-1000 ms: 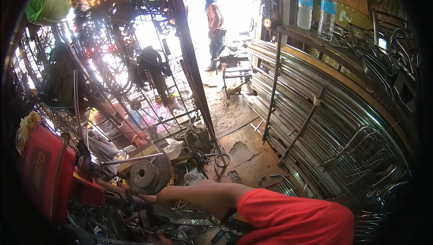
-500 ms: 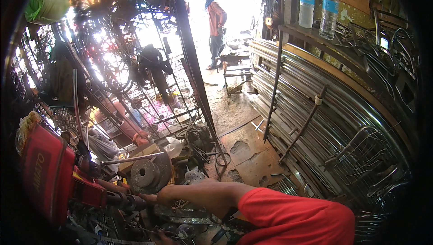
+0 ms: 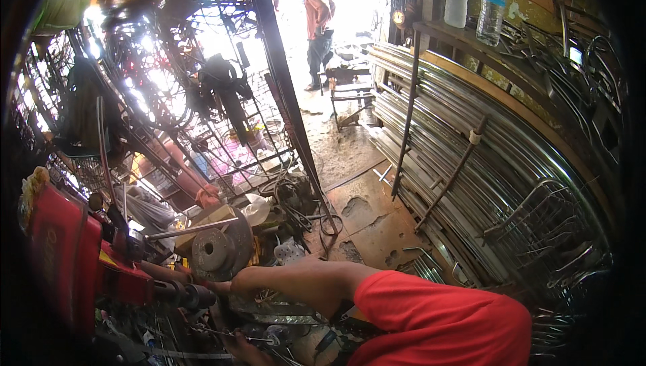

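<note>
A red machine that looks like a drill press [image 3: 60, 251] fills the left side, tilted in the view, with its dark chuck [image 3: 200, 296] pointing right. My right arm reaches left from a red sleeve. My right hand [image 3: 160, 272] lies behind the machine's neck, its fingers mostly hidden. Low down in shadow, my left hand [image 3: 245, 351] is beside a thin metal rod [image 3: 219, 331], below the chuck. Its fingers are too dark to make out. Beyond my right forearm stands a grey round stepped disc [image 3: 210, 250], with a metal bar [image 3: 192, 228] above it.
Long metal tubes [image 3: 471, 144] lie stacked along the right wall. Two water bottles [image 3: 491, 8] stand on a shelf above. A wire mesh gate [image 3: 252, 127] hung with cables is at left. A person [image 3: 317, 29] stands outside beyond a low metal stand [image 3: 350, 90].
The view has tipped slightly, so the surroundings sit a little higher. More of my left hand shows at the bottom. The person outside has turned. My right arm keeps its reach.
</note>
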Action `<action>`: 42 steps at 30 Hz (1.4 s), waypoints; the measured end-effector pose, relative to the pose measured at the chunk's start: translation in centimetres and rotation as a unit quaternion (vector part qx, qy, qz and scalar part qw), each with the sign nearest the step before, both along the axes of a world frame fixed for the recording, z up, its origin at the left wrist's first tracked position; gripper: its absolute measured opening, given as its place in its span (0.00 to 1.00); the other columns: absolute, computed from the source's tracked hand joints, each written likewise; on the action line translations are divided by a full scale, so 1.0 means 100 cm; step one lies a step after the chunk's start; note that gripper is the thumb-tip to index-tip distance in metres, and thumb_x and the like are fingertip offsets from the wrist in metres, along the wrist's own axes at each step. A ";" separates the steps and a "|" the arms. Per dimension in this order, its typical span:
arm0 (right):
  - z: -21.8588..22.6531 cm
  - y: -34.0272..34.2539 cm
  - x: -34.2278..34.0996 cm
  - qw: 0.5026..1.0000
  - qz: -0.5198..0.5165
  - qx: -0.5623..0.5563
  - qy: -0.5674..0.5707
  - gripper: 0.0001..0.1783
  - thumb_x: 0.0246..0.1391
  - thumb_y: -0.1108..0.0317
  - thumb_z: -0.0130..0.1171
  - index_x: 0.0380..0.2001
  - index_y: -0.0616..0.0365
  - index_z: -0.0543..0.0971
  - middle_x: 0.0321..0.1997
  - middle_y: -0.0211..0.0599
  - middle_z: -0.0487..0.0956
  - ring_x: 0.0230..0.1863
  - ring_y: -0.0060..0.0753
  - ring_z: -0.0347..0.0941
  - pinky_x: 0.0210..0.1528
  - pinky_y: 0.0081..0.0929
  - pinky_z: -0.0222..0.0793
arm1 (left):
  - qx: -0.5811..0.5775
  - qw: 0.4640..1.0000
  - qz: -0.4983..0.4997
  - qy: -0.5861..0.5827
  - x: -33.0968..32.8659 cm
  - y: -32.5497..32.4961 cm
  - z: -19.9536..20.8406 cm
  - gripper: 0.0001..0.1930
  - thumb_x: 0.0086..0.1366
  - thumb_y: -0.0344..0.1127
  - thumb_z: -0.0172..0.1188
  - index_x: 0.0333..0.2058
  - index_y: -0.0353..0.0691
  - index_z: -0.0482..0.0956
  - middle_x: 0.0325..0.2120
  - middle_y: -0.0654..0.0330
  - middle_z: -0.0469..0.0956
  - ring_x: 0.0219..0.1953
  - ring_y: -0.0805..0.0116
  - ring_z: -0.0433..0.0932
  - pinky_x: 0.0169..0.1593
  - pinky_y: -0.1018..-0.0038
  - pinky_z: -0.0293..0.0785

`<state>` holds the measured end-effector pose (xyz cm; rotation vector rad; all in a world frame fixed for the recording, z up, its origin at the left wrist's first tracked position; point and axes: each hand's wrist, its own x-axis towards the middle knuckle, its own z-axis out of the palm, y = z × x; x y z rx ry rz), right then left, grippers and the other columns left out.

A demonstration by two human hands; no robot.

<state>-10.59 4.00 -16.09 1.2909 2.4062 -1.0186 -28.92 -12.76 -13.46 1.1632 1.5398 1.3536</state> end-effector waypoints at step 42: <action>0.054 -0.013 0.015 0.987 -0.068 0.085 0.118 0.24 0.40 0.65 0.64 0.46 0.53 0.77 0.39 0.44 0.81 0.39 0.44 0.78 0.37 0.40 0.73 | 0.012 0.999 -0.028 -0.028 0.033 0.035 0.019 0.25 0.58 0.23 0.57 0.55 0.32 0.64 0.45 0.57 0.69 0.43 0.66 0.68 0.47 0.70 0.66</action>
